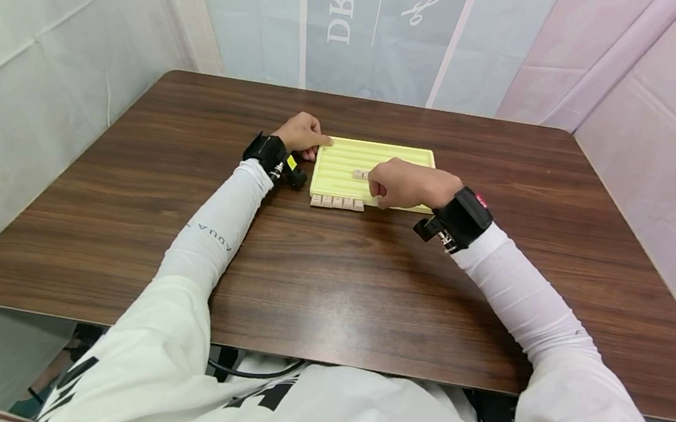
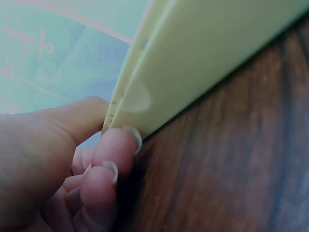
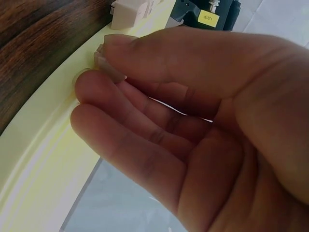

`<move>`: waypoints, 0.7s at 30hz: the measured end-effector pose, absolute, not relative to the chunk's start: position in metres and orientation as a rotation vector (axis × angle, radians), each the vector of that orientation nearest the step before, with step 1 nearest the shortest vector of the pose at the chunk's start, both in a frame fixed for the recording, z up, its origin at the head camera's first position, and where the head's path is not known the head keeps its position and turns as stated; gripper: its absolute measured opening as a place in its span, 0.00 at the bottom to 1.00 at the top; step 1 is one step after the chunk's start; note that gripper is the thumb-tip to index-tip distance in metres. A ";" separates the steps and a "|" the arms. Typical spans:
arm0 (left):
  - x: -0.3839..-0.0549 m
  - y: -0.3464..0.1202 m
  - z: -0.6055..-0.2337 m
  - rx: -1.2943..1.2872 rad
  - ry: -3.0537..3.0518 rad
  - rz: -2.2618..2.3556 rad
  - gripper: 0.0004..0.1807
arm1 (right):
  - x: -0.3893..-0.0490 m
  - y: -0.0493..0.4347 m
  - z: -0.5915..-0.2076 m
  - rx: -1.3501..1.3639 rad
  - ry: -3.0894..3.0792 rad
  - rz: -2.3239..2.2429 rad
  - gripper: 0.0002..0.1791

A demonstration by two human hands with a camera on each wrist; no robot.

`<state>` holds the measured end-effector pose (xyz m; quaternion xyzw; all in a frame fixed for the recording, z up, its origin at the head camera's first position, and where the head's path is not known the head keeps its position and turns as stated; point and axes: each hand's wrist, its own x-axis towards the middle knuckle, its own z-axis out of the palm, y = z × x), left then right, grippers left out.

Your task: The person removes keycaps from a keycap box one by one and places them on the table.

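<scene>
A pale yellow ridged tray (image 1: pixel 345 156) lies on the table. My left hand (image 1: pixel 302 134) grips its far left corner, thumb over the rim and fingertips against the outer side wall (image 2: pixel 193 63). Over the tray's front right part is my right hand (image 1: pixel 409 183), pinching a small beige keycap (image 3: pixel 108 66) between thumb and fingertips close to the front rim. The fingers partly hide that keycap. Several beige keycaps (image 1: pixel 337 203) form a row along the front left edge. Further keycaps (image 1: pixel 358 174) sit in a middle groove, partly covered by the right hand.
The brown wood-grain table (image 1: pixel 365 294) extends around the tray on all sides. Pale fabric curtains (image 1: pixel 243 10) hang behind and beside it. Each wrist wears a black strap with a camera (image 1: pixel 463 218).
</scene>
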<state>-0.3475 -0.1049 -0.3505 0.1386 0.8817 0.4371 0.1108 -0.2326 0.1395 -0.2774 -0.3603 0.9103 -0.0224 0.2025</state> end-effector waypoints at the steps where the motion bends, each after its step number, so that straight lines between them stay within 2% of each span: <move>1: -0.347 -0.105 -0.350 0.407 2.589 1.283 0.14 | -0.232 0.140 -0.277 -1.005 2.540 -0.061 0.05; 6: -0.347 -0.105 -0.349 0.407 2.589 1.282 0.14 | -0.231 0.140 -0.275 -1.014 2.532 -0.060 0.07; 12: -0.346 -0.104 -0.350 0.410 2.586 1.289 0.14 | -0.229 0.139 -0.277 -0.992 2.539 -0.047 0.05; 18: -0.347 -0.105 -0.350 0.412 2.581 1.284 0.14 | -0.227 0.136 -0.280 -0.986 2.531 -0.050 0.16; 21: -0.350 -0.105 -0.351 0.410 2.585 1.270 0.14 | -0.226 0.135 -0.282 -0.979 2.529 -0.051 0.18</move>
